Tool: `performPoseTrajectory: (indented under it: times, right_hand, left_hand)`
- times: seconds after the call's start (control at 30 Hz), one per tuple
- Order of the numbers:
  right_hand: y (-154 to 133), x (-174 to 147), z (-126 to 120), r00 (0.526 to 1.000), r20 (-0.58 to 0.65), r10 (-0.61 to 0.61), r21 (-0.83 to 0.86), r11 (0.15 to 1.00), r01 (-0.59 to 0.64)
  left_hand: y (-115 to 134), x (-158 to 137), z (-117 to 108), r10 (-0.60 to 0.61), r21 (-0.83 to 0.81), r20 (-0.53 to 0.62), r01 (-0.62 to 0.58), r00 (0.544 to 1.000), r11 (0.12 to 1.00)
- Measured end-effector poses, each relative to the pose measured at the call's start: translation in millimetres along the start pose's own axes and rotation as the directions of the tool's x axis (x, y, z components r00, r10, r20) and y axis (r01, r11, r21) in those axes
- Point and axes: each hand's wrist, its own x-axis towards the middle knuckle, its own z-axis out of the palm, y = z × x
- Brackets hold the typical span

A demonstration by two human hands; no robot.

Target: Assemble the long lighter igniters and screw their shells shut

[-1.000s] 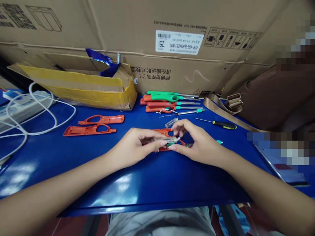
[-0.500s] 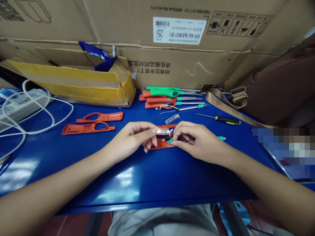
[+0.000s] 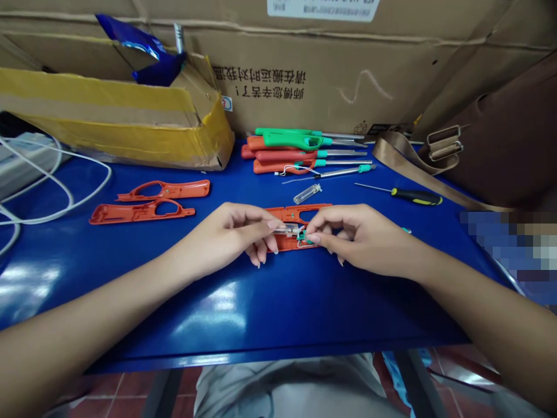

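Observation:
My left hand [image 3: 241, 235] is closed, thumb and fingers pinching a small clear fuel tank [image 3: 286, 229] with a white fitting at its right end. My right hand [image 3: 350, 237] pinches at a small green part [image 3: 301, 236] with a thin white wire, right beside the tank's fitting; whether the two touch, I cannot tell. Beneath both hands lies an orange lighter shell half [image 3: 285, 244], partly hidden by my fingers. Another orange shell half [image 3: 278, 215] lies just behind it. A second clear tank [image 3: 307, 193] rests on the table beyond.
Several assembled lighters [image 3: 282, 155], orange, red and green, are piled at the back, with a loose metal lighter tube [image 3: 343, 172] in front. Two orange shell halves [image 3: 172, 190] lie left. A screwdriver [image 3: 416, 197] lies right. A taped carton [image 3: 152, 130] and white cables [image 3: 65, 186] stand left.
The camera view has tipped downward and shifted. The tank in my left hand has come lower, nearer to the green part. Both hands keep their pinch.

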Motion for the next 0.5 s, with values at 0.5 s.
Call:
performPoseTrajectory:
  times: [0.5]
  right_hand:
    - [4.1,-0.1,-0.6,0.999,0.033,-0.001,0.031,1.000,0.000]
  left_hand:
    - [0.6,-0.4,0.6,-0.002,-0.031,-0.007,0.001,1.000,1.000]
